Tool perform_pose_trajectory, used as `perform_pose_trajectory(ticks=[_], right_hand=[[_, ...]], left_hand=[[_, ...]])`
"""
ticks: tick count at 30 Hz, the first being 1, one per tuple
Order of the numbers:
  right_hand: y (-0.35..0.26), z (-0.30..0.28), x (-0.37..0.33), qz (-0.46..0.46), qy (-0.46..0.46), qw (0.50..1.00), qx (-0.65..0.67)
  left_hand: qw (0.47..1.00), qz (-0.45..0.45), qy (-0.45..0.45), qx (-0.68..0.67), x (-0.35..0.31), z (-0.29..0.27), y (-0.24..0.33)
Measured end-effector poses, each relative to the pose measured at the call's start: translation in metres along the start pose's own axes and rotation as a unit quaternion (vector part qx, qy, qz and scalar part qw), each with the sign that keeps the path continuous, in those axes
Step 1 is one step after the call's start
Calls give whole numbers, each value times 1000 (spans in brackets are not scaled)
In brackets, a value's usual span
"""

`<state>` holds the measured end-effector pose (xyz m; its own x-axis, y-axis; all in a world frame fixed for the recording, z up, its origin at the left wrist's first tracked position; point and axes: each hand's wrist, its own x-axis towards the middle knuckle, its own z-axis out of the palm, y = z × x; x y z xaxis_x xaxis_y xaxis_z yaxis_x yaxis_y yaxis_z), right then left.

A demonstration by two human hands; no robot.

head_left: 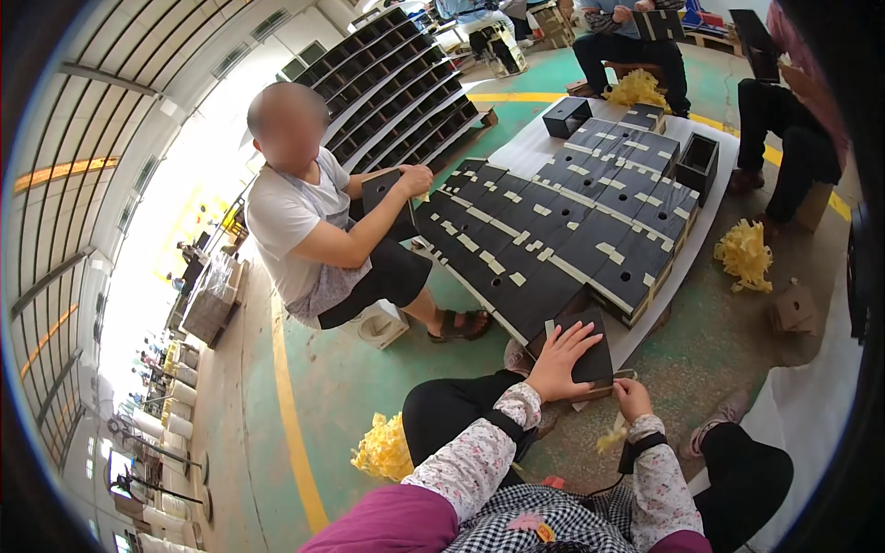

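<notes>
My left hand (560, 361) lies flat with spread fingers on top of a black box (597, 352), pressing it at the near corner of a low platform. My right hand (632, 400) is at the near right edge of that box, its fingers pinched together. What they hold is too small to make out. Just below it is a crumpled pale yellow scrap (608, 440). Beyond the box spread rows of black boxes (544, 226), with round holes and short strips of cream tape across their seams.
On the left a seated co-worker (309, 221) holds a black panel (380, 189). Two more people sit at the far right. Yellow tape heaps (743, 256), (383, 450) lie on the green floor. Stacked black boxes (387, 88) rise behind. Brown pieces (793, 309) lie at right.
</notes>
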<state>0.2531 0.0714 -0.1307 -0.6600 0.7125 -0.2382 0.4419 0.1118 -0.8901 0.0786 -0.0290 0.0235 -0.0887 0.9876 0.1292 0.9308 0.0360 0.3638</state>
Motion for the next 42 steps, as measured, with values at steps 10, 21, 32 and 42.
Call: perform_pose_trajectory(ticks=[10, 21, 32, 42], right_hand=[[27, -33, 21, 43, 108, 984, 138], [-28, -9, -4, 14, -2, 1000, 28], [-6, -29, 3, 65, 40, 989, 124], [-27, -4, 13, 30, 6, 997, 67]], left_hand=[[1000, -16, 14, 7, -1, 8, 0], [1000, -19, 20, 14, -1, 9, 2], [999, -18, 32, 14, 0, 12, 3], [999, -16, 35, 17, 0, 13, 2]])
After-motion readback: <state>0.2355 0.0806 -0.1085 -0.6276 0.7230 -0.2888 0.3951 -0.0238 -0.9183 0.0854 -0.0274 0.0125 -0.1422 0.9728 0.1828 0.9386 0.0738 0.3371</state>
